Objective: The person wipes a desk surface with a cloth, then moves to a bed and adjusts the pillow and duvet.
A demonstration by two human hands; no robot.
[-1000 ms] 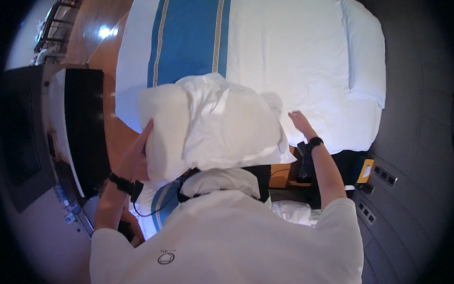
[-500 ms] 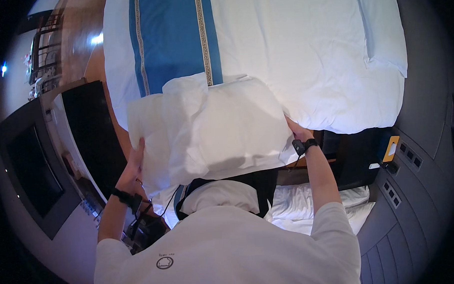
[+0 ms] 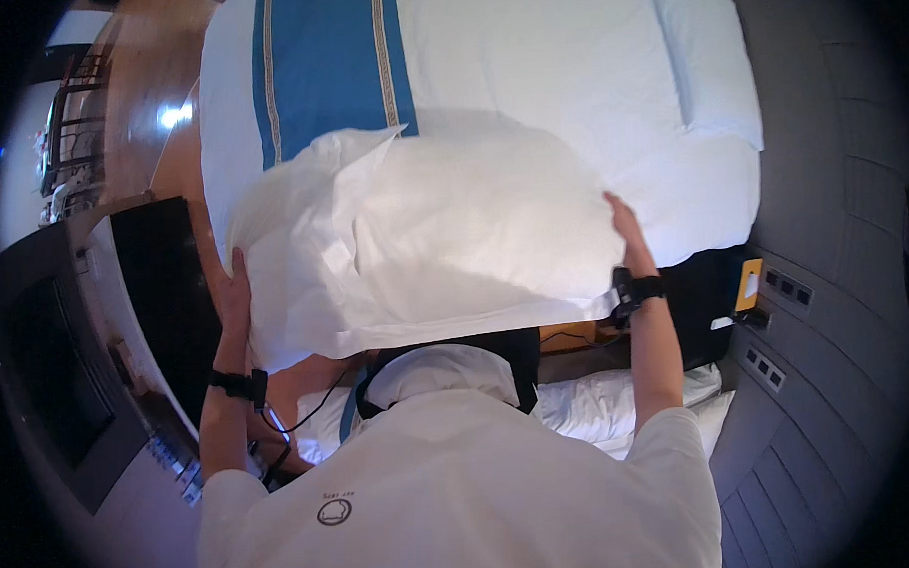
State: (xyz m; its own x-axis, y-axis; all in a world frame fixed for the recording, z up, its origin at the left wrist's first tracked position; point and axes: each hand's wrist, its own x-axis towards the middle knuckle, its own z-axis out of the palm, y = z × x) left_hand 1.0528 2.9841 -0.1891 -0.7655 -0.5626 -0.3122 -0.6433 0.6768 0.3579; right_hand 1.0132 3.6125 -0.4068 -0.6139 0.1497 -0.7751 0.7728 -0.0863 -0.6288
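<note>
A plump white pillow (image 3: 482, 223) in a loose, creased case lies across the near edge of the bed in front of me. My left hand (image 3: 235, 300) holds its left side, thumb pointing up along the case and the other fingers mostly hidden. At the opposite end, my right hand (image 3: 628, 230) lies open along the pillow's right side, fingers stretched out and pointing away from me. A black band with a small device and cable sits on each wrist.
Under the pillow spreads the white bed (image 3: 557, 60), crossed by a blue bed runner (image 3: 332, 73) with patterned borders. More white pillows (image 3: 619, 403) lie behind me on the right. A grey padded wall (image 3: 826, 321) carries sockets and a yellow holder (image 3: 748, 284). A dark-topped cabinet (image 3: 169, 284) stands left.
The pillow looks fuller and wider, and covers more of the runner. My hands have moved farther apart; the right one has come up along the side with its fingers now showing.
</note>
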